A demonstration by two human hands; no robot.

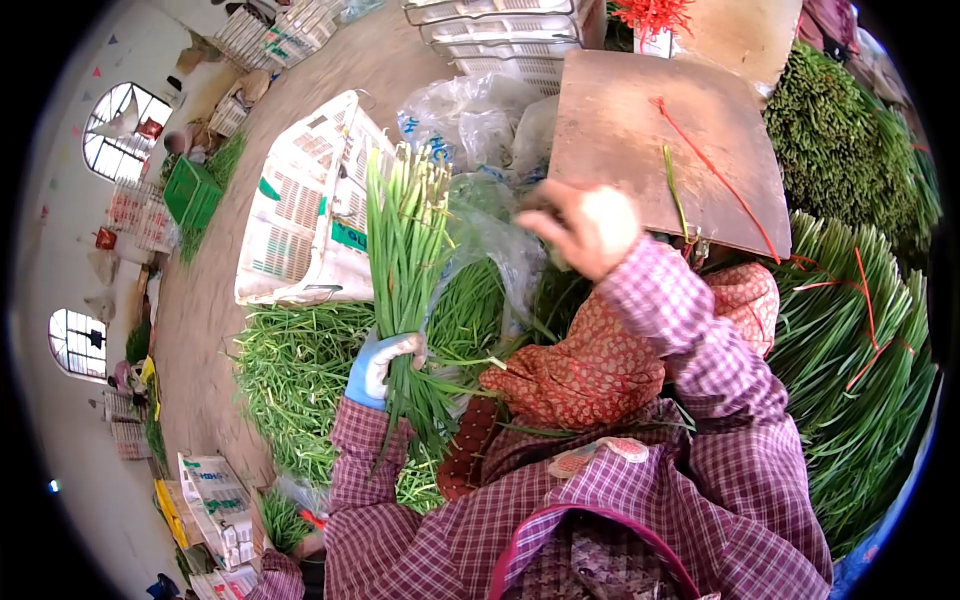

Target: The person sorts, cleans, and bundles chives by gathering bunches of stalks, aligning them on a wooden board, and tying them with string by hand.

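Observation:
My left hand (382,368), in a blue and white glove, is closed around a bunch of garlic chives (405,250). The bunch stands nearly upright, pale stem ends at the top, leaf tips drooping below my fist. Bare and blurred by motion, my right hand (590,228) is over the left edge of a brown board (640,130), its fingers apart and nothing visible in them. On that board lie a red tie (718,180) and a single green stalk (676,190). A red flowered cloth (590,370) covers my lap.
Loose greens (300,370) are heaped at left, beside a white plastic crate (310,210). Clear plastic bags (470,115) lie ahead. Bundled greens with red ties (850,380) are stacked at right, with another green pile (840,150) behind. More crates (500,35) stand farther off.

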